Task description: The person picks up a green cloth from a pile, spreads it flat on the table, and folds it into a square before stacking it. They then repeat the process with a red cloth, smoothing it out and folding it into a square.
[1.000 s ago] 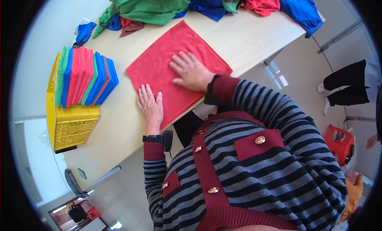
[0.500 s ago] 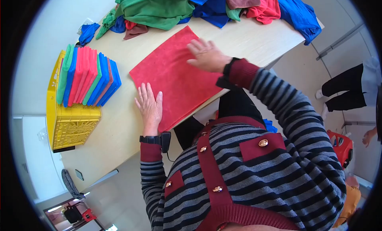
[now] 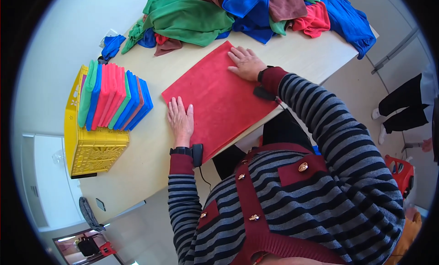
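Note:
A red cloth lies spread flat on the pale wooden table, its near edge along the table's front edge. On the cloth's left edge rests my left hand, palm down with the fingers stretched out. My right hand lies on the far right edge of the same cloth, its fingers spread. Neither hand grips anything. Both wrists carry a black strap with a small dark device.
A yellow basket at the left holds several folded cloths in green, blue, red and brown. Loose cloths are heaped along the table's far side. A flat dark object lies near the left corner. Another person stands at the right.
My right hand has moved from over the cloth's upper part to its far right edge. My left hand stays at the left edge. The whole view has shifted slightly.

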`<action>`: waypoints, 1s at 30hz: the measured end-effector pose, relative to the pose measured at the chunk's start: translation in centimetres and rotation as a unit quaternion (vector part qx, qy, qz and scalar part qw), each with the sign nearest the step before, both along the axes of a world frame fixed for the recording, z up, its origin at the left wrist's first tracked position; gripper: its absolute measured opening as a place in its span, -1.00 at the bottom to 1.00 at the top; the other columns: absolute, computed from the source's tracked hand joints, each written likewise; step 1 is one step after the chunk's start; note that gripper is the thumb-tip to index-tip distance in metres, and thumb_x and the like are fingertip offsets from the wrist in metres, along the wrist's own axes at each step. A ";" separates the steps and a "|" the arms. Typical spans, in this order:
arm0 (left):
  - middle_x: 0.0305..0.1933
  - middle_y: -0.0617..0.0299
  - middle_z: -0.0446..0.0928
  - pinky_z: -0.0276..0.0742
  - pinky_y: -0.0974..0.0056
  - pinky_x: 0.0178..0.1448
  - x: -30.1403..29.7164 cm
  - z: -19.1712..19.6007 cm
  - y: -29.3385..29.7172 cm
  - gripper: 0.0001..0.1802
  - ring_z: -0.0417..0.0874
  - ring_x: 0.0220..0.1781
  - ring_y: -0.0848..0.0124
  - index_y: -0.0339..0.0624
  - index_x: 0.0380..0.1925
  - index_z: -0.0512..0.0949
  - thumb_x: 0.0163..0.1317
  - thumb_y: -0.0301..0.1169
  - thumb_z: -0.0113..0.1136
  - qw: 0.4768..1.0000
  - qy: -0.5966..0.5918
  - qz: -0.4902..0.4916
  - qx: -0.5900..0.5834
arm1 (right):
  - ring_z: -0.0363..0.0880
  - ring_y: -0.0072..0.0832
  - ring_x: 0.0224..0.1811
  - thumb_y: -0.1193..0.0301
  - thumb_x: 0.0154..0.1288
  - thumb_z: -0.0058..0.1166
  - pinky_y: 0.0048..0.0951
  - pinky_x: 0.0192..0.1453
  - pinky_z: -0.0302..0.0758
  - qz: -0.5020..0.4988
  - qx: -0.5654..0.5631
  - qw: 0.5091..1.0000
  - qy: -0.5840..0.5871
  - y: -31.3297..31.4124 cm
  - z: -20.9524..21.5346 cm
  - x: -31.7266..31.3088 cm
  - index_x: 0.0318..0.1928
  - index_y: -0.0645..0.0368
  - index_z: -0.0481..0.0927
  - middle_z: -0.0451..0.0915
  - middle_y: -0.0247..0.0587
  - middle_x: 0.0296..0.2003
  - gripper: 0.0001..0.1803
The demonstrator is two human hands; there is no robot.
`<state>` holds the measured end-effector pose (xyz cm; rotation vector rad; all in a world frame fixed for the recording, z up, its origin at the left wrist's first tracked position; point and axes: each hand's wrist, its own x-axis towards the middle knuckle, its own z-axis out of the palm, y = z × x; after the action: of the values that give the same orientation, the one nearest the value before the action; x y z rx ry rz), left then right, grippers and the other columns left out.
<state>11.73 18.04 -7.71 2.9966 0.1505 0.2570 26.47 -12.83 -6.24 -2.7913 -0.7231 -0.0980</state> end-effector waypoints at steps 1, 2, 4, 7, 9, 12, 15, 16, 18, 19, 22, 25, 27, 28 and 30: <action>0.68 0.06 -0.02 -0.25 -0.11 0.68 -0.2 0.0 0.1 -0.26 -0.10 0.71 0.13 -0.11 0.57 0.10 0.55 0.08 -0.22 1.000 0.009 0.009 0.006 | -0.11 -0.10 0.66 -0.13 0.52 -0.20 0.00 0.66 -0.08 0.001 0.000 1.000 -0.003 0.0 0.4 0.1 0.55 0.10 0.18 0.08 -0.08 0.58 -0.21; 0.68 0.07 -0.01 -0.25 -0.11 0.68 -0.4 0.0 0.2 -0.26 -0.10 0.71 0.13 -0.11 0.56 0.10 0.56 0.07 -0.22 1.000 0.018 0.018 0.012 | -0.10 -0.10 0.66 -0.13 0.51 -0.19 0.00 0.66 -0.08 -0.018 -0.023 0.999 0.013 -0.1 0.9 0.2 0.55 0.09 0.18 0.08 -0.09 0.58 -0.21; 0.68 0.07 -0.01 -0.24 -0.12 0.68 0.0 0.3 0.5 -0.26 -0.09 0.71 0.14 -0.11 0.56 0.11 0.56 0.07 -0.21 0.999 0.023 0.028 0.017 | -0.10 -0.10 0.66 -0.12 0.50 -0.17 0.01 0.65 -0.07 -0.056 -0.070 0.995 0.045 0.0 1.7 0.4 0.55 0.08 0.18 0.06 -0.10 0.59 -0.20; 0.67 0.07 0.01 -0.24 -0.15 0.67 1.4 1.5 -0.4 -0.27 -0.06 0.70 0.14 -0.13 0.56 0.11 0.56 0.05 -0.20 0.999 0.009 0.001 0.050 | -0.07 -0.10 0.65 -0.12 0.50 -0.17 0.03 0.64 -0.06 -0.010 -0.054 0.998 0.010 1.8 2.4 0.6 0.55 0.07 0.19 0.07 -0.11 0.59 -0.21; 0.67 0.08 0.02 -0.24 -0.17 0.67 3.2 1.7 -0.3 -0.27 -0.06 0.70 0.14 -0.12 0.56 0.11 0.56 0.05 -0.20 0.998 -0.004 -0.023 0.061 | -0.04 -0.10 0.64 -0.12 0.50 -0.18 0.05 0.64 -0.05 0.054 -0.026 0.998 0.001 5.2 2.7 0.1 0.54 0.06 0.20 0.10 -0.12 0.58 -0.22; 0.66 0.08 0.03 -0.24 -0.19 0.66 6.0 1.0 0.1 -0.28 -0.04 0.69 0.14 -0.09 0.56 0.12 0.56 0.05 -0.20 0.994 -0.027 -0.072 0.080 | -0.01 -0.10 0.63 -0.11 0.51 -0.19 0.05 0.63 -0.04 0.105 0.007 0.994 0.013 10.7 1.7 -0.5 0.54 0.04 0.22 0.15 -0.13 0.56 -0.24; 0.64 0.06 0.08 -0.19 -0.21 0.65 7.1 -0.2 -0.1 -0.28 0.00 0.68 0.13 -0.08 0.54 0.16 0.53 0.06 -0.17 0.998 -0.005 -0.054 0.023 | 0.03 -0.11 0.62 -0.11 0.50 -0.19 0.05 0.63 -0.03 0.122 0.024 0.992 -0.004 12.2 0.5 -0.1 0.52 0.03 0.26 0.20 -0.14 0.53 -0.26; 0.64 0.06 0.08 -0.19 -0.21 0.65 7.6 -0.2 0.2 -0.28 0.00 0.68 0.13 -0.08 0.54 0.16 0.53 0.06 -0.17 0.998 -0.004 -0.054 0.023 | 0.05 -0.11 0.60 -0.12 0.49 -0.18 0.05 0.62 -0.02 0.123 0.026 0.992 -0.028 12.3 0.0 0.2 0.50 0.02 0.28 0.23 -0.14 0.52 -0.26; 0.65 0.09 0.06 -0.22 -0.18 0.66 7.5 -0.3 0.5 -0.29 -0.04 0.69 0.16 -0.03 0.55 0.14 0.55 0.07 -0.22 0.999 0.006 -0.027 0.031 | 0.08 -0.12 0.59 -0.12 0.47 -0.16 0.05 0.62 -0.01 0.123 0.024 0.991 -0.038 11.4 -1.0 0.3 0.48 0.02 0.30 0.25 -0.15 0.50 -0.26; 0.66 0.10 0.05 -0.24 -0.17 0.67 7.4 -0.5 0.6 -0.30 -0.06 0.70 0.17 -0.01 0.56 0.13 0.56 0.07 -0.25 0.999 0.012 -0.013 0.034 | 0.08 -0.13 0.59 -0.13 0.47 -0.16 0.03 0.62 -0.02 0.082 0.030 0.995 -0.041 10.3 -1.2 1.5 0.47 0.02 0.32 0.27 -0.17 0.49 -0.27; 0.66 0.10 0.04 -0.24 -0.17 0.66 7.4 -0.5 1.7 -0.29 -0.08 0.70 0.17 -0.01 0.57 0.12 0.56 0.10 -0.27 0.999 0.012 0.012 0.041 | 0.09 -0.14 0.58 -0.13 0.47 -0.16 0.01 0.61 -0.01 0.026 0.022 0.998 -0.049 7.5 -0.9 4.1 0.47 0.02 0.33 0.29 -0.19 0.47 -0.27; 0.66 0.09 0.03 -0.24 -0.19 0.66 7.2 -0.7 2.4 -0.27 -0.09 0.71 0.16 -0.02 0.57 0.11 0.55 0.12 -0.28 0.999 0.009 0.036 0.036 | 0.09 -0.14 0.58 -0.11 0.49 -0.18 -0.02 0.61 0.01 -0.003 0.010 0.999 -0.052 5.3 -1.3 5.1 0.47 0.03 0.31 0.27 -0.18 0.48 -0.29; 0.67 0.08 0.01 -0.25 -0.21 0.66 7.1 -0.5 2.5 -0.25 -0.10 0.71 0.14 -0.02 0.57 0.11 0.55 0.14 -0.30 0.998 0.005 0.058 0.021 | 0.08 -0.14 0.58 -0.08 0.53 -0.20 -0.04 0.60 0.03 -0.026 0.019 0.998 -0.051 3.9 -1.4 5.5 0.48 0.06 0.29 0.24 -0.17 0.49 -0.30; 0.67 0.08 0.01 -0.25 -0.21 0.66 7.1 -0.3 2.4 -0.25 -0.10 0.71 0.14 -0.02 0.57 0.11 0.55 0.14 -0.30 0.998 0.003 0.059 0.019 | 0.08 -0.14 0.58 -0.08 0.53 -0.20 -0.04 0.60 0.03 -0.025 0.018 0.998 -0.054 3.2 -1.4 5.7 0.48 0.06 0.29 0.24 -0.17 0.49 -0.30; 0.66 0.06 0.04 -0.21 -0.20 0.66 7.0 0.1 2.1 -0.26 -0.07 0.70 0.13 -0.03 0.56 0.13 0.54 0.13 -0.25 0.998 -0.001 0.061 0.015 | 0.09 -0.14 0.57 -0.07 0.52 -0.19 -0.03 0.59 0.06 -0.044 0.016 0.997 -0.057 1.6 -1.5 5.6 0.47 0.08 0.29 0.24 -0.18 0.49 -0.31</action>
<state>18.74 20.10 -7.61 3.0200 0.3342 0.2782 32.05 -11.20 -7.79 -2.8040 -0.6186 -0.2841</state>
